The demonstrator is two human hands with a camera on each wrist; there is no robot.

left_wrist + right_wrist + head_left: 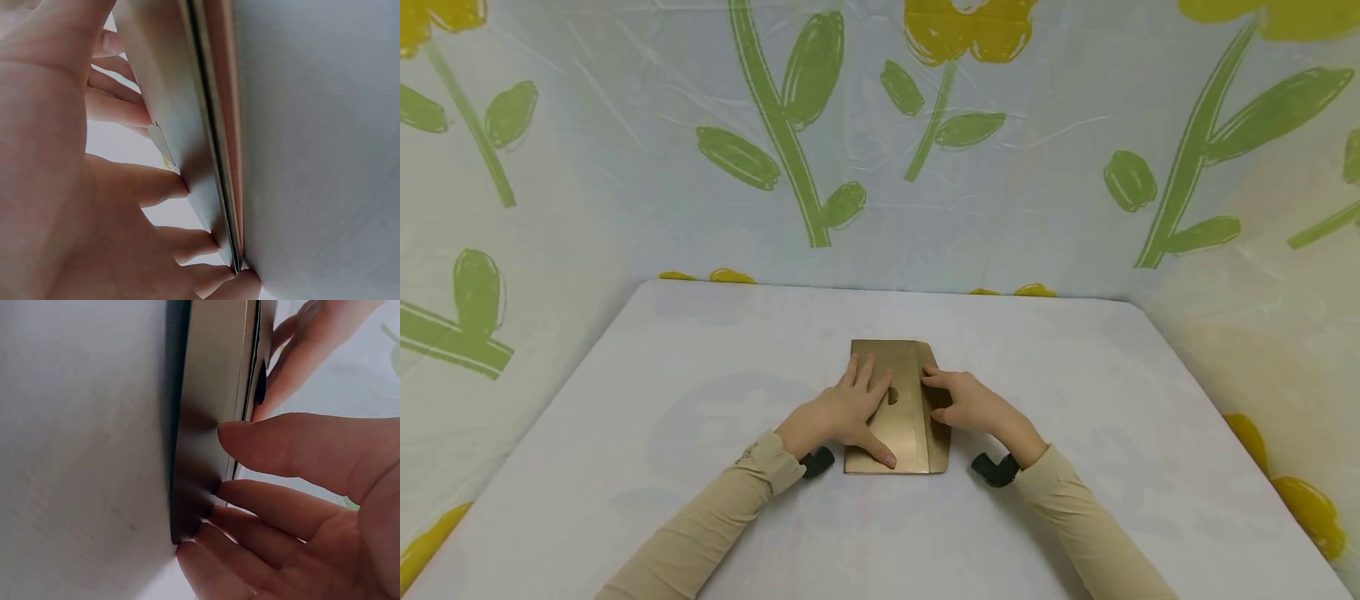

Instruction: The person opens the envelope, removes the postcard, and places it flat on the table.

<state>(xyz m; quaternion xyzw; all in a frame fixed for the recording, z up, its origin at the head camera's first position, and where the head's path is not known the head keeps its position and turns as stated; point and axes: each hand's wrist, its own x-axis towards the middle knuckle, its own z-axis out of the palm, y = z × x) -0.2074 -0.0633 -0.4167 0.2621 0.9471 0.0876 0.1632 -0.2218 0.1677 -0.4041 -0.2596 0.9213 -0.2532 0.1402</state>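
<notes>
A flat gold cardboard sleeve [904, 433], shaped like a folded box or envelope, lies in the middle of the table. It has a small half-round cutout [892, 396] and a flap [937, 446] along its right side. With fingers spread, my left hand [846, 412] rests on the sleeve's left part. The fingertips of my right hand [973, 402] touch the flap; in the right wrist view the thumb [269, 444] also presses its face. Thin layers show along the sleeve's near edge [219, 144] in the left wrist view. Its underside is hidden.
The table [760, 533] has a white cover, and its back edge meets a hanging flower-print cloth [880, 225]. Similar cloth hangs at both sides. Dark curved pieces [996, 471] show by the wrists.
</notes>
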